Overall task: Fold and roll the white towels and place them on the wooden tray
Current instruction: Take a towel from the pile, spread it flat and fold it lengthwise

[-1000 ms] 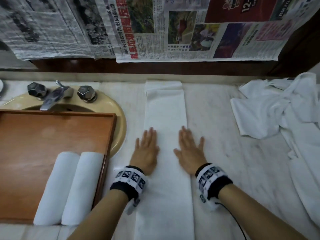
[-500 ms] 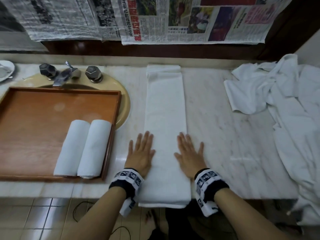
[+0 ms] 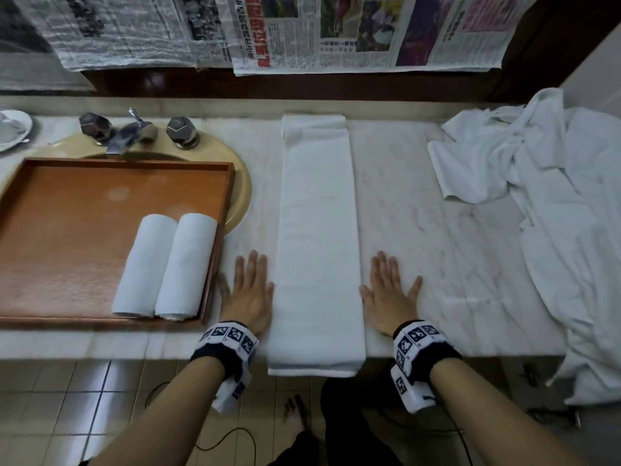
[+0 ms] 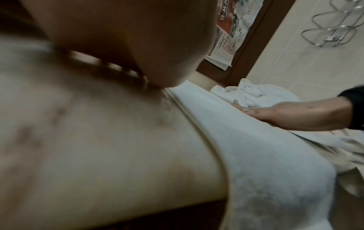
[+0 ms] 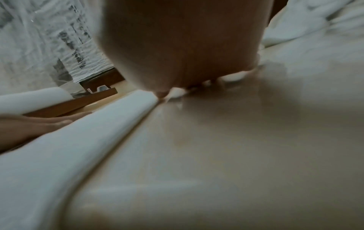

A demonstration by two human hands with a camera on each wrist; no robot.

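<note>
Marble counter (image 3: 420, 230) carries a folded towel (image 3: 317, 237), its near end hanging over the front edge. Left hand (image 3: 250, 294) and right hand (image 3: 389, 294) lie flat on the marble beside its long edges, fingers straight, holding nothing.

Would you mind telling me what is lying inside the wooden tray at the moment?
Two rolled white towels lie side by side, touching, in the near right corner of the wooden tray. The rest shows bare wood. What lies under the rolls is covered, and the tray's left end runs out of view.

Folded towel (image 3: 317, 237) lengthwise on counter (image 3: 420, 230), tray (image 3: 67, 213) holding two rolled towels (image 3: 166, 267) left, towel pile (image 3: 551, 196) right
</note>
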